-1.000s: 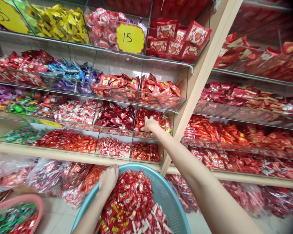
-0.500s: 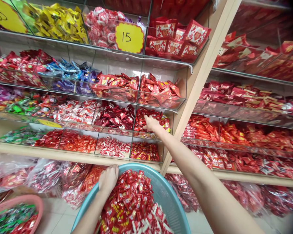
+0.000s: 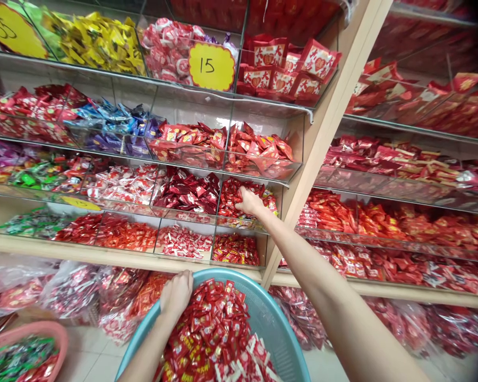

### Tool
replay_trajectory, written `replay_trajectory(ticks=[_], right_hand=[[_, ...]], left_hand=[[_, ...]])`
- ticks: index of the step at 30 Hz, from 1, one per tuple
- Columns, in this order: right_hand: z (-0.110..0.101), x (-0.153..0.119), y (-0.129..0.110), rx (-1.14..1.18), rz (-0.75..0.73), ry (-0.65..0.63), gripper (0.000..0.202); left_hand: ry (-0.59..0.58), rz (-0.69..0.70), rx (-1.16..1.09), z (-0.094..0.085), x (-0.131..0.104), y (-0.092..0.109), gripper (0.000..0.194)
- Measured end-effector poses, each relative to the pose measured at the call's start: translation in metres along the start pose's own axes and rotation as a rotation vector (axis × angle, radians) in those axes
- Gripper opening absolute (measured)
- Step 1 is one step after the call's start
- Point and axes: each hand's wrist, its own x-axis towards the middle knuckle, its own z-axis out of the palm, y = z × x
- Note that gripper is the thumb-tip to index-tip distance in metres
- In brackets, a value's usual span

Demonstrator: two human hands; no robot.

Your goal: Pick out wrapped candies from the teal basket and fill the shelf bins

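A blue-green basket (image 3: pixel 263 297) stands below the shelves, with many red and white wrapped sweets (image 3: pixel 211 329) inside. My left hand (image 3: pixel 177 291) is closed on the basket's rim at its upper left. My right hand (image 3: pixel 250 203) reaches into a clear bin of red sweets (image 3: pixel 231 199) at the right end of a lower shelf row. Its thumb side shows, while the fingertips are down among the sweets, so what they hold, if anything, is hidden. Yellow wrappers show just right of that hand.
Clear dividers and front panels (image 3: pixel 191 212) edge the bins. A wooden post (image 3: pixel 322 138) stands right of my right hand. A pink basket (image 3: pixel 59 339) is at the lower left, and bagged sweets (image 3: pixel 74 289) lie under the shelf.
My right hand has shifted slightly right within the same bin. The left hand keeps its hold on the basket rim.
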Motion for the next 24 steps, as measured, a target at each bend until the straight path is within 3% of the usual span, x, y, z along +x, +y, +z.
replay_trajectory(ticks=[12, 19, 24], right_hand=[[0.014, -0.006, 0.001, -0.067, -0.148, -0.054, 0.068], [0.013, -0.011, -0.011, -0.21, -0.179, 0.04, 0.049], [0.012, -0.007, -0.015, -0.268, -0.222, 0.027, 0.052]], left_hand=[[0.013, 0.006, 0.004, 0.001, 0.0, 0.0, 0.041], [0.018, 0.009, 0.007, 0.001, 0.0, 0.0, 0.041], [0.001, -0.006, 0.017, 0.001, -0.001, 0.0, 0.04]])
